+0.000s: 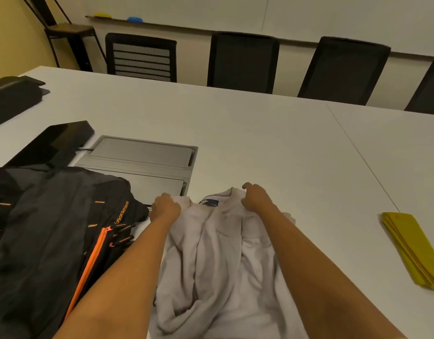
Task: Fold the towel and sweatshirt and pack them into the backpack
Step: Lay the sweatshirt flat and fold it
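Head view: left hand [165, 207] and right hand [256, 196] pinch grey sweatshirt [218, 260] shoulders at 12 o'clock, likely squaring it for folding.

I note the sweatshirt [218, 260] as plain pale grey, with a navy label [208, 202] at its neck. The backpack [40, 228] is black and charcoal, with an orange zip [88, 272], tabs and lettering. The towel [411, 250] is plain mustard yellow. White table [260, 133]; black mesh chairs [243, 59].
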A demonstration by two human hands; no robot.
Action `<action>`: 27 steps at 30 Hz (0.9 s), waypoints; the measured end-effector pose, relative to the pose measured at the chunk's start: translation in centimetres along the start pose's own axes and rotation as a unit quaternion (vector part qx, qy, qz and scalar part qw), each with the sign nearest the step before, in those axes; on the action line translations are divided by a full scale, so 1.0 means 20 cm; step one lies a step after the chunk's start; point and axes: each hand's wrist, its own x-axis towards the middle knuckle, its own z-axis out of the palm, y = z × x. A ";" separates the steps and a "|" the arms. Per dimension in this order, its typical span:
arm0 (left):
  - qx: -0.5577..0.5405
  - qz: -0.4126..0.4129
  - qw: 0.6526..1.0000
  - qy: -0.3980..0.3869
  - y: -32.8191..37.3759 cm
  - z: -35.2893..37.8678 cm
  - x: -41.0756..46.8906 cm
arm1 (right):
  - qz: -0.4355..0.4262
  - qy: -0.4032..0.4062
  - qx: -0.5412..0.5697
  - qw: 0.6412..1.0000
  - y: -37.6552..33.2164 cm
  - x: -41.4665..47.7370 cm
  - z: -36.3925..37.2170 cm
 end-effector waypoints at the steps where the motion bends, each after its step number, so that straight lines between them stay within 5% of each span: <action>1: -0.006 -0.015 1.000 -0.005 0.00 0.01 0.03 | 0.006 -0.002 -0.014 1.000 0.00 0.04 0.02; 11: -0.094 -0.079 0.992 -0.038 0.01 0.05 0.17 | 0.009 0.011 -0.099 0.995 0.07 0.23 0.19; 16: -0.235 0.068 0.967 0.073 0.08 -0.07 0.01 | -0.017 0.103 -0.114 0.988 0.05 0.15 0.08; 23: -0.399 0.246 0.870 0.152 0.26 -0.44 -0.35 | -0.020 0.312 0.180 0.933 -0.06 -0.10 -0.38; 25: -0.413 0.300 0.850 0.128 0.33 -0.57 -0.47 | -0.022 0.347 0.209 0.914 -0.09 -0.18 -0.51; 27: -0.376 0.356 0.855 0.017 0.41 -0.71 -0.61 | -0.034 0.368 0.256 0.893 -0.13 -0.27 -0.63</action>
